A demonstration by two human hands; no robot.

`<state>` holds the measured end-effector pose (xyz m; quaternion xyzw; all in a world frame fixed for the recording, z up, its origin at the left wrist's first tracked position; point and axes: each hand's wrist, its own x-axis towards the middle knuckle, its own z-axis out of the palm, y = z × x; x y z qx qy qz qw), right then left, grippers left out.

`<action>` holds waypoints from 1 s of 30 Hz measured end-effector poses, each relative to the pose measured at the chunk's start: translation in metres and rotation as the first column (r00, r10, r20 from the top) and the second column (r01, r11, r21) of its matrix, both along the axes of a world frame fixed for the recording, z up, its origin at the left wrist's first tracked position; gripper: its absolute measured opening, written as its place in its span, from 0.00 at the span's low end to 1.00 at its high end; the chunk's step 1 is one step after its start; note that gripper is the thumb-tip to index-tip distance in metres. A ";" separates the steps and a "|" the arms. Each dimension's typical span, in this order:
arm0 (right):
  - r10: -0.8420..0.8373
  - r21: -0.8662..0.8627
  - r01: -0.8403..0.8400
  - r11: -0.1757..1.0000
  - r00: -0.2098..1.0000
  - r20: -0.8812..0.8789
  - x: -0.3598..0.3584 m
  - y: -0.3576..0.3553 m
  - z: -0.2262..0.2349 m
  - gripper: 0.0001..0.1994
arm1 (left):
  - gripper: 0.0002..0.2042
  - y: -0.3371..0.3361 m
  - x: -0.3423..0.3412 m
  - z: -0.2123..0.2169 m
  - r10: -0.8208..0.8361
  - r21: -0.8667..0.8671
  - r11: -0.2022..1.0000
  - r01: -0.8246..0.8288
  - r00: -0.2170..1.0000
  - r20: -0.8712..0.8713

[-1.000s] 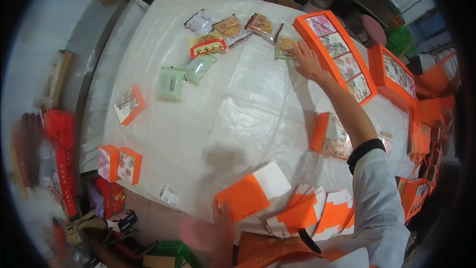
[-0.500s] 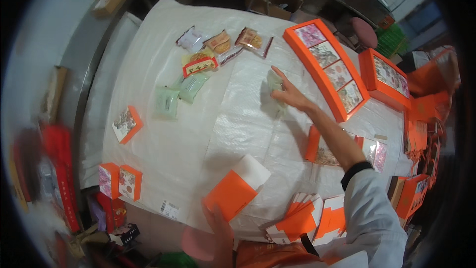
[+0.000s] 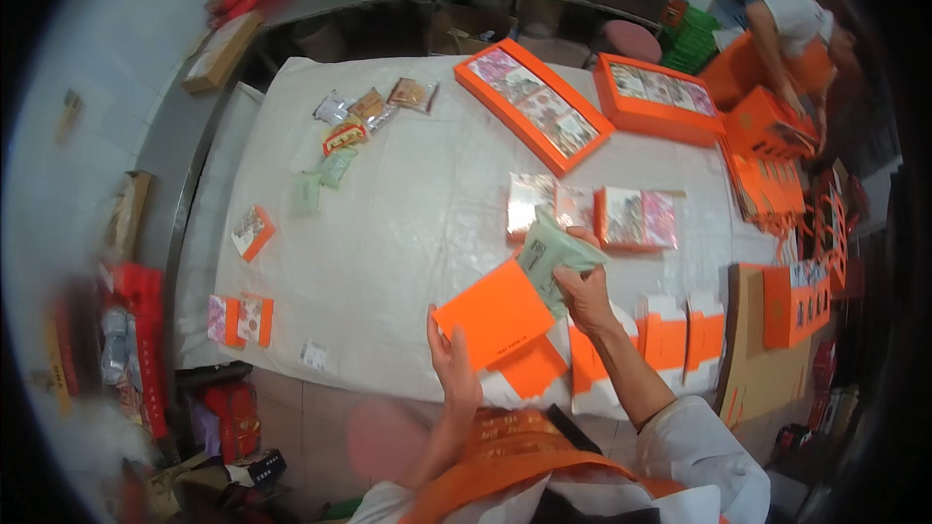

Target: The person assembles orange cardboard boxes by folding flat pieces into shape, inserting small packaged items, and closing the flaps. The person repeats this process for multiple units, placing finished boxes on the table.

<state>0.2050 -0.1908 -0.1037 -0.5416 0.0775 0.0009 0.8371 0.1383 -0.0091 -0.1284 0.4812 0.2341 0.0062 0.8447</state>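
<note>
My left hand (image 3: 453, 366) grips the lower left edge of a small orange box (image 3: 493, 314), tilted above the near side of the table. Against the box's upper right edge, my right hand (image 3: 588, 299) pinches a pale green sealed packet (image 3: 557, 254), fingers behind and thumb in front. The box's opening is hard to make out. At the far left of the table lie more green packets (image 3: 306, 194), a red and yellow packet (image 3: 344, 137) and several brown and clear packets (image 3: 415, 94).
Flat orange and white cartons (image 3: 664, 336) lie at the near right. Large orange gift boxes (image 3: 534, 105) holding patterned boxes stand at the back. Small patterned boxes (image 3: 254, 320) sit at the left edge. Another person (image 3: 788, 39) handles an orange bag at the far right.
My right hand has drawn back toward me with the green packet, from mid-table to the orange box. My left hand has raised the box. The view has shifted; another person now shows.
</note>
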 end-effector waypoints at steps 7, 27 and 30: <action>0.064 -0.481 -0.010 0.876 0.993 0.095 -0.129 -0.104 0.047 0.15 | 0.29 -0.062 -0.073 0.039 -0.063 -0.004 0.998 0.065 0.984 0.166; 0.424 -0.273 -0.397 0.876 0.904 0.046 -0.289 -0.155 0.080 0.11 | 0.24 -0.134 -0.238 0.067 -0.611 0.189 0.792 0.581 0.758 0.230; 0.387 -0.239 -0.347 0.907 0.911 0.144 -0.297 -0.153 0.067 0.17 | 0.20 -0.137 -0.226 0.073 -0.620 0.355 0.774 0.524 0.741 0.257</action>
